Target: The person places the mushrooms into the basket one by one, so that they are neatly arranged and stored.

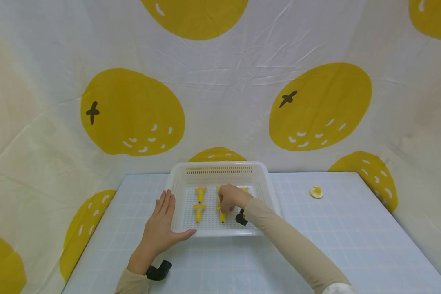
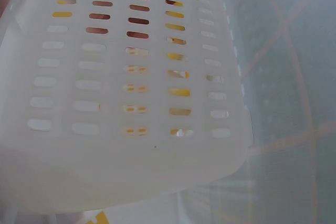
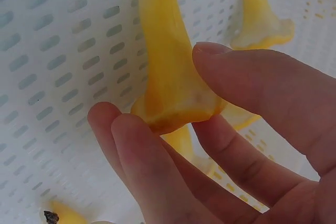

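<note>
Inside a white plastic basket (image 1: pixel 180 228) lie several yellow trumpet-shaped mushrooms, among them an upper left mushroom (image 1: pixel 200 195) and a lower left mushroom (image 1: pixel 199 214). My right hand (image 1: pixel 232 197) reaches into the basket. Its thumb and fingers pinch a mushroom (image 3: pixel 167 61) around the flared cap, and the narrow stem points away from the fingers. The hand partly covers other mushrooms behind it in the head view. Fingers straight and thumb spread, my left hand (image 1: pixel 161 230) rests against the basket's near left corner. The slotted basket wall (image 2: pixel 113 156) fills much of the left wrist view.
A small pale round piece with a yellow upright part (image 1: pixel 316 192) sits on the table (image 1: pixel 353 237) right of the basket. Behind the table hangs a white cloth (image 1: pixel 228 114) printed with yellow fruit. Each wrist carries a black device (image 1: pixel 159 270).
</note>
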`<state>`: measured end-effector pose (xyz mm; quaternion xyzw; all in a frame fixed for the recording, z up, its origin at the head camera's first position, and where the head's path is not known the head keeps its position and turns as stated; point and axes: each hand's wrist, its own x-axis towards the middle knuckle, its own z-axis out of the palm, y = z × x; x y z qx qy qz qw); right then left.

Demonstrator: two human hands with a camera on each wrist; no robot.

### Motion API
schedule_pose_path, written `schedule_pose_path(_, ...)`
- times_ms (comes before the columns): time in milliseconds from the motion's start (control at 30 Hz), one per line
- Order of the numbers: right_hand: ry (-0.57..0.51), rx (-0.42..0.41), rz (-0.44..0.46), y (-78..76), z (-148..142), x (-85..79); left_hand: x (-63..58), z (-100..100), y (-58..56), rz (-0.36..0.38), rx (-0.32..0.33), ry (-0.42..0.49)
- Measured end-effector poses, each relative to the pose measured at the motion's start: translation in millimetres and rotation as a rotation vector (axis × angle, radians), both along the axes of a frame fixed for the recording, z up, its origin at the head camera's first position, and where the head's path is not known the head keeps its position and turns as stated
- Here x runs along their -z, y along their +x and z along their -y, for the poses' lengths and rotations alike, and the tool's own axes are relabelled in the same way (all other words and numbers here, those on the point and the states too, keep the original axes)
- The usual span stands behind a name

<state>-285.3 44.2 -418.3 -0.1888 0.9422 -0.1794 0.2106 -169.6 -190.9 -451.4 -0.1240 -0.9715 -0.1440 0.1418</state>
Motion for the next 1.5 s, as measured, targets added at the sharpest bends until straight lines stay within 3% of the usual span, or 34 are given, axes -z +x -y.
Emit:
schedule_pose_path(367,-0.003,-0.013,-0.001,1.3,-8.3,-13.0,-0.4,-1.0,0.3,0.007,-0.008,-0.007)
schedule_pose_path(567,-0.011,-0.034,-0.114,-3.1,-21.0,-27.5,-0.3,-2.2,0.3,-0.002,-0.015,-0.007)
schedule_pose_path(767,-0.155,-0.038,-0.223,-8.6,-46.6,-39.8,-0.8,-2.4,1.4,-0.02,-0.01,-0.002)
schedule_pose_path(967,-0.37,0.021,-0.374,-13.8,-80.6,-45.6,1.3,-1.0,1.9,-0.046,-0.005,0.007)
schedule_pose_path(1133,-0.531,0.118,-0.492,-17.3,-110.1,-42.2,3.5,0.2,1.1,-0.062,-0.002,0.011)
schedule_pose_path(1300,-0.604,0.203,-0.585,-16.7,-138.3,-44.1,3.2,-0.3,-0.2,-0.04,-0.01,0.007)
schedule_pose_path(1500,-0.623,0.294,-0.622,-12.6,-172.3,-41.2,1.4,-1.1,-0.9,-0.001,-0.028,0.0)
